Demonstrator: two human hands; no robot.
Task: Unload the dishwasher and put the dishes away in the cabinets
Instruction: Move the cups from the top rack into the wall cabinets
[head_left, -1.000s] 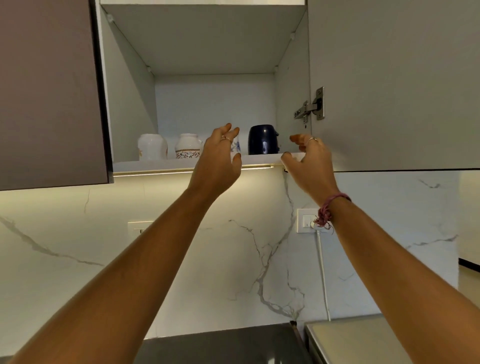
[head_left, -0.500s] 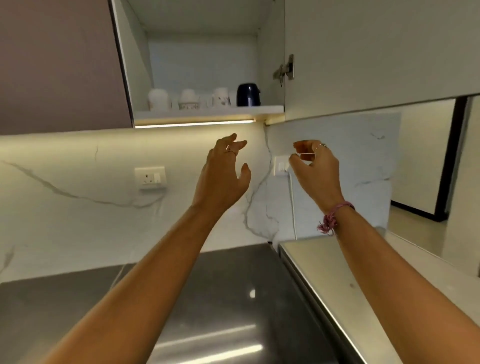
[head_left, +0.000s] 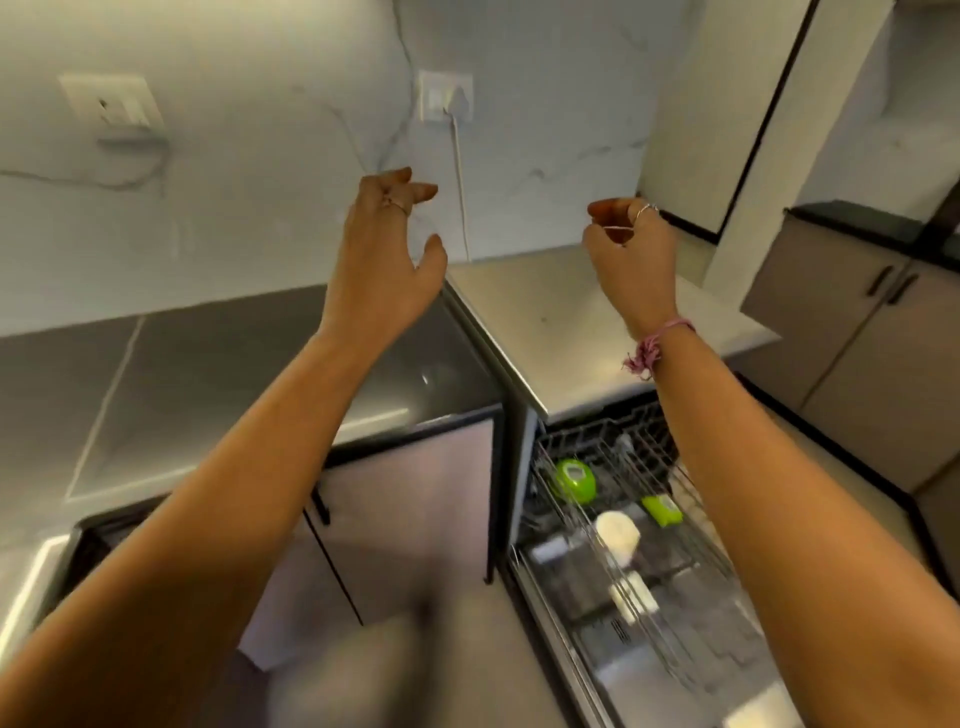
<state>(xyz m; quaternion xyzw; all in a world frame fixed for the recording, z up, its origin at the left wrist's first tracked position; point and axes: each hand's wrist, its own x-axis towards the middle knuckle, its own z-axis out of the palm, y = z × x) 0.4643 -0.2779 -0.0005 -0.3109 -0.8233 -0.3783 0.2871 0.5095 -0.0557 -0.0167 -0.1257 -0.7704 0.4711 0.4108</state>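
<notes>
Both the left hand (head_left: 382, 260) and the right hand (head_left: 631, 260) hang loosely curled and hold nothing; in the open dishwasher (head_left: 623, 545) a green cup (head_left: 574, 480), a green lid (head_left: 661, 509) and a white cup (head_left: 617, 534) wait on the rack, so I judge much unloading remains.

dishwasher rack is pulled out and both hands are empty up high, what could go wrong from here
The pulled-out dishwasher rack juts into the floor space by the person's legs, so a step sideways could bump it. The frame is motion-blurred, so a quick reach by the right hand for the white cup or green items could snag the wire tines.
</notes>
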